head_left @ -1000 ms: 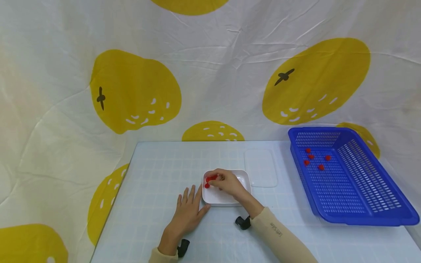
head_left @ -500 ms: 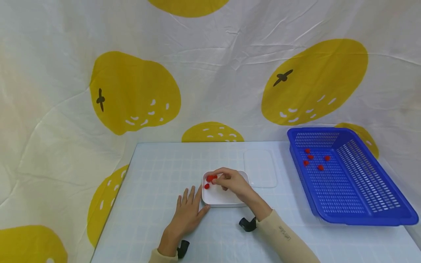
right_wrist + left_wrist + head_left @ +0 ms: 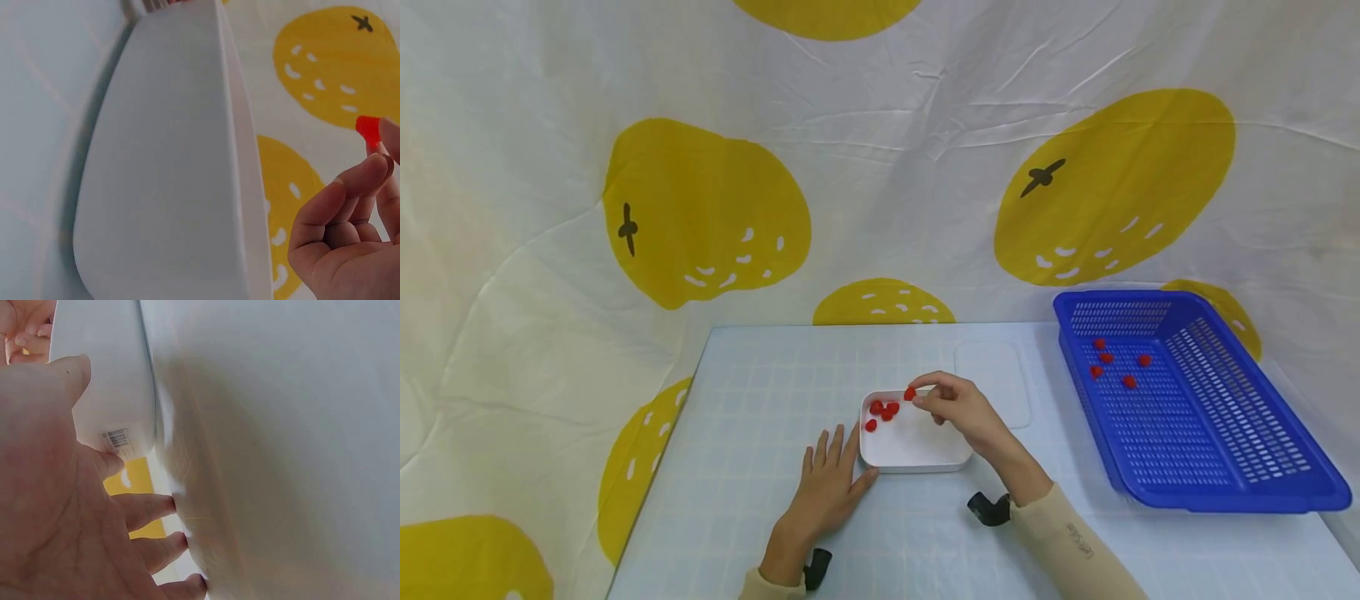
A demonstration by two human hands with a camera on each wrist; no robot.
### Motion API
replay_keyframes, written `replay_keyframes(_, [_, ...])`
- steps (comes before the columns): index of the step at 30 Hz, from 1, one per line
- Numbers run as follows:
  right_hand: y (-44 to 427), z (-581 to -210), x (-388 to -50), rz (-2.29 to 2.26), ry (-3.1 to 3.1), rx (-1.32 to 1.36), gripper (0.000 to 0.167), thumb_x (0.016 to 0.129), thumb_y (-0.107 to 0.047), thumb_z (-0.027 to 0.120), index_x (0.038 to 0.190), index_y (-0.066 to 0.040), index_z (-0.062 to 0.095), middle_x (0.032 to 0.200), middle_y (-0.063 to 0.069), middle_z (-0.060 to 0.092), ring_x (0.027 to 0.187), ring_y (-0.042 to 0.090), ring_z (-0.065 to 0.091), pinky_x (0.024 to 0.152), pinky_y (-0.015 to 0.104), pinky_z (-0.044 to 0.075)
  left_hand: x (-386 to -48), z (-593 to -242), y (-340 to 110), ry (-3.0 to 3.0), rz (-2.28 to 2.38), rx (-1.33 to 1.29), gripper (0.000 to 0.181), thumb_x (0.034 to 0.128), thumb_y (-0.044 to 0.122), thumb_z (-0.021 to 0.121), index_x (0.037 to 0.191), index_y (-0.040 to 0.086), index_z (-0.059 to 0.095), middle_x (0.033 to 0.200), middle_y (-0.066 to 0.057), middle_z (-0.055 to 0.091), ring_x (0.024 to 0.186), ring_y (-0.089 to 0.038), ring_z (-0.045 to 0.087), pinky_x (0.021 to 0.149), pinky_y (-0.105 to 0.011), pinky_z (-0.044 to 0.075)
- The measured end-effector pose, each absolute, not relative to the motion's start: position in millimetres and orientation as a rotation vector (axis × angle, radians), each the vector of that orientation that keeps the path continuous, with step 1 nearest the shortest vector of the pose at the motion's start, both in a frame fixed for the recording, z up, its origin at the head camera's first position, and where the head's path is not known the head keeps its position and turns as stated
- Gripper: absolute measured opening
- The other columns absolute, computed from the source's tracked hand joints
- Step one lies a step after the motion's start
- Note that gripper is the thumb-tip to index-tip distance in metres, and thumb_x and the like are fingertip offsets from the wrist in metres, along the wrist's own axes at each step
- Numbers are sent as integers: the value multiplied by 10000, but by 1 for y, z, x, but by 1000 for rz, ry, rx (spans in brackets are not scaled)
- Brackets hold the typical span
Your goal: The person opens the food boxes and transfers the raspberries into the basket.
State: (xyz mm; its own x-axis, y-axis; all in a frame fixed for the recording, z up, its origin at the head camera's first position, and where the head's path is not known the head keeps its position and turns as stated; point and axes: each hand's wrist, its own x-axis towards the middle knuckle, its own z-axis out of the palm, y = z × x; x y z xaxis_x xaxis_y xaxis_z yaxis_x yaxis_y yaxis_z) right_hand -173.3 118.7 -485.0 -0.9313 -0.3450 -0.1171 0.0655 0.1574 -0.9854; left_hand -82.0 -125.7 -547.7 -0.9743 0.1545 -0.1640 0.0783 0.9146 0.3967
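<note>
In the head view a shallow white tray (image 3: pixel 917 446) stands mid-table, with several small red raspberry-like pieces (image 3: pixel 877 407) at its left end. My right hand (image 3: pixel 966 410) pinches one red raspberry-like piece (image 3: pixel 910 393) between thumb and fingertips over the tray's back rim. The right wrist view shows that held piece (image 3: pixel 369 129) beyond the tray's wall. My left hand (image 3: pixel 831 483) rests palm down on the table, fingers spread, with thumb and index finger touching the tray's left side. A barcode label (image 3: pixel 116 438) shows on the tray in the left wrist view.
A blue slotted plastic basket (image 3: pixel 1217 450) stands at the right, with several red pieces (image 3: pixel 1130 382) inside. A flat clear lid (image 3: pixel 1000 383) lies behind the tray on the right. Behind the pale checked table (image 3: pixel 760 375) hangs a cloth with yellow fruit prints.
My right hand has lifted a red raspberry-like piece out of the group and moved right and toward the tray's back rim. My left hand has stayed in place.
</note>
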Motion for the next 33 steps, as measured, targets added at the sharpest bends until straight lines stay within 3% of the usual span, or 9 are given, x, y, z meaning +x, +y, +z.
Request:
replay_keyframes(6, [138,-476,-173,-1872,2152,-240,282,929,-240,740,1180,-117,713,735,90,518,673,280,518,683,364,431,-81,-548,-126,2883,596,184,821,979,575,523,1606,141,220,1625,-193,219,1492,-432,96,1154,-650,71])
replay_keyframes(13, [164,-463,-171,-1931,2191,-266,268,938,-222,725,1179,-107,708,775,93,532,738,403,540,669,310,463,-81,-548,-127,2889,619,199,817,979,568,529,1604,137,227,1621,-197,228,1488,-438,106,1150,-657,74])
replay_keyframes(24, [203,-439,-173,-1948,2314,-253,308,959,-173,700,1214,-5,658,783,64,538,699,268,557,711,321,464,-81,-550,-127,2888,631,209,814,985,563,523,1607,140,215,1625,-194,218,1489,-439,99,1150,-656,73])
replay_keyframes(33, [243,-420,-174,-1932,2456,-178,312,968,-223,692,1231,-55,669,792,48,552,700,211,571,683,260,495,-82,-549,-127,2889,622,201,813,985,559,525,1610,146,207,1628,-190,211,1493,-431,85,1153,-651,61])
